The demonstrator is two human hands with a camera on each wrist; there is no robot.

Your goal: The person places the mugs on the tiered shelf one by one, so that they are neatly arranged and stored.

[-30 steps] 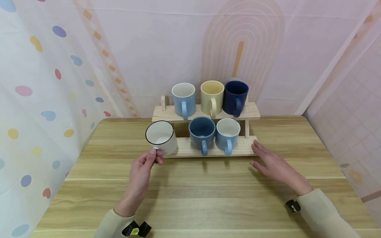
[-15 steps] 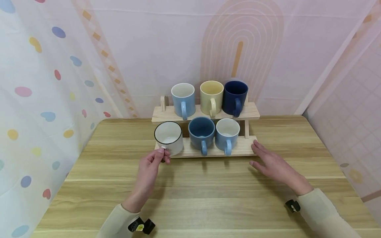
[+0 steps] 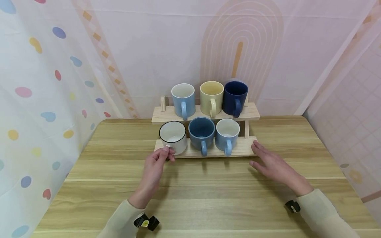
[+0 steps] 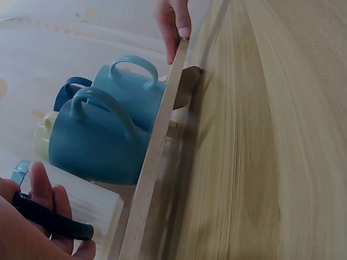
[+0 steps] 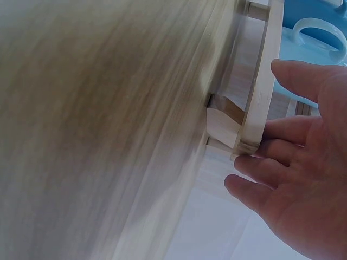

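Note:
My left hand (image 3: 154, 166) pinches the handle of a white mug (image 3: 180, 144) with a black rim. The mug is upright at the left end of the rack's lower shelf (image 3: 246, 147), close beside a slate-blue mug (image 3: 197, 142). In the left wrist view, its dark handle (image 4: 51, 219) lies between thumb and curled fingers. A light blue mug (image 3: 222, 141) stands right of the slate-blue one. My right hand (image 3: 273, 166) is at the shelf's right end, its fingers extended. From the right wrist, the thumb shows by the front edge and the fingers around the shelf's end.
On the upper shelf (image 3: 162, 114) stand a taller light blue mug (image 3: 188, 103), a pale yellow mug (image 3: 206, 99) and a navy mug (image 3: 229, 100), handles facing forward. The rack sits on a wood-grain table (image 3: 208, 198). Patterned curtains (image 3: 148, 49) hang behind and at both sides.
My left hand has carried the white mug rightward along the lower shelf's left end, nearer the slate-blue mug. The right hand has stayed in place.

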